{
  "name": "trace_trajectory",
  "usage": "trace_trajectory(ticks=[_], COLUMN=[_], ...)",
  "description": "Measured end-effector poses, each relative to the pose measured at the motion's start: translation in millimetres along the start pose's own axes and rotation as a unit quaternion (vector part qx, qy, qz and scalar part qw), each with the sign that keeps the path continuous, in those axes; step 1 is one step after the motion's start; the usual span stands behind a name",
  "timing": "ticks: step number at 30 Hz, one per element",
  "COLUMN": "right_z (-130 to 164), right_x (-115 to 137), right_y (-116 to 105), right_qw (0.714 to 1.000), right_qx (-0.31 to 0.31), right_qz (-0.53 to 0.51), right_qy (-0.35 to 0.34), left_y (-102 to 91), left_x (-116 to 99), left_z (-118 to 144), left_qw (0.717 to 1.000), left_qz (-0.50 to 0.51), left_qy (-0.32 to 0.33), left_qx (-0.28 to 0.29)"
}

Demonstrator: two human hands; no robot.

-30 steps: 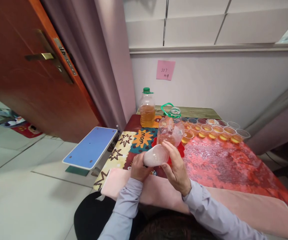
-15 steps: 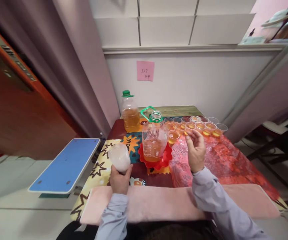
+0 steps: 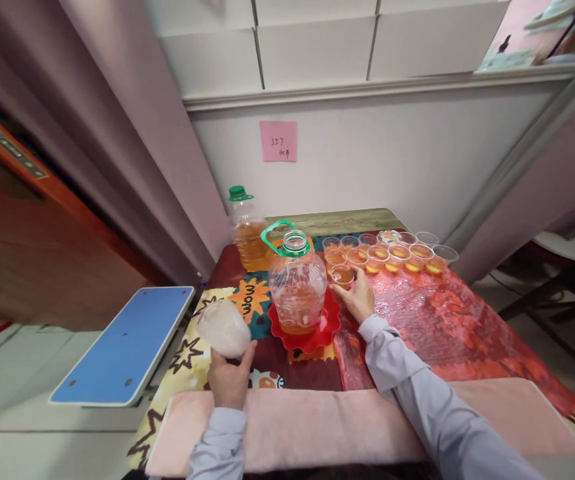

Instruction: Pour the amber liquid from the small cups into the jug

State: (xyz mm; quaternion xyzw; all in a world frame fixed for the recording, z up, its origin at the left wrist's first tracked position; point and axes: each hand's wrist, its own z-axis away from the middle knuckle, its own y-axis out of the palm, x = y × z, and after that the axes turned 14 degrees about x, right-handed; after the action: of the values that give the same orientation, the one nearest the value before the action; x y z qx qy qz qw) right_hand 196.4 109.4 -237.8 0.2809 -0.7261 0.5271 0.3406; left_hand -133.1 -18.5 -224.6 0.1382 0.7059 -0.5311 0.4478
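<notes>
- Right hand (image 3: 357, 300): at frame centre, fingers closed round small filled cup (image 3: 342, 275), the nearest of the cup rows (image 3: 392, 250); cup resting on table, gripped low at the wall, presumably to keep liquid level.
- Left hand (image 3: 230, 380): lower left of centre, wrapped round base of stack of frosted cups (image 3: 223, 328), held tilted off the table, mouth end away from the body, clear of the liquid.
- Table (image 3: 447, 327): red glitter cloth on right half, patterned cloth on left; pink pad (image 3: 307, 420) along near edge under both forearms.
- Open jug (image 3: 297, 287): upright on red tray (image 3: 312, 333), likely to catch drips; cap off, green handle ring raised.
- Capped bottle (image 3: 246, 230): behind the jug, by the wall.
- Change from half a second ago: right hand lowered from mid-air, open, onto the cup; stack tipped further over.
</notes>
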Motion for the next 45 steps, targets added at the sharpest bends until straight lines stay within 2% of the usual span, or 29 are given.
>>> trace_trajectory(ticks=[8,14,20,26,30,36,45], right_z=[0,8,11,12,10,2,-8], right_x=[4,22,67,127,165,204,221], right_y=[-5,-28,-73,-119,-139,-147,-143], right_qw=[0.999,0.995,0.98,0.958,0.939,0.928,0.917], right_qx=[-0.018,-0.019,-0.002,0.076,0.127,0.161,0.221], right_qz=[-0.047,-0.102,-0.192,-0.255,-0.296,-0.3,-0.285], right_qy=[0.008,0.006,-0.061,-0.109,-0.123,-0.154,-0.17], left_y=[-1.3,-3.1,-4.0,-6.6,-8.1,-7.8,-6.4], left_x=[-7,-10,-11,-15,-16,-9,-4], left_z=[1,1,1,6,8,6,5], left_qw=[1.0,1.0,1.0,0.998,0.997,0.997,0.996], left_qz=[0.006,0.001,0.002,0.039,0.053,0.059,0.066], left_qy=[-0.003,-0.006,0.005,0.028,0.04,0.045,0.044], left_qx=[0.011,0.012,0.021,0.029,0.03,0.034,0.044])
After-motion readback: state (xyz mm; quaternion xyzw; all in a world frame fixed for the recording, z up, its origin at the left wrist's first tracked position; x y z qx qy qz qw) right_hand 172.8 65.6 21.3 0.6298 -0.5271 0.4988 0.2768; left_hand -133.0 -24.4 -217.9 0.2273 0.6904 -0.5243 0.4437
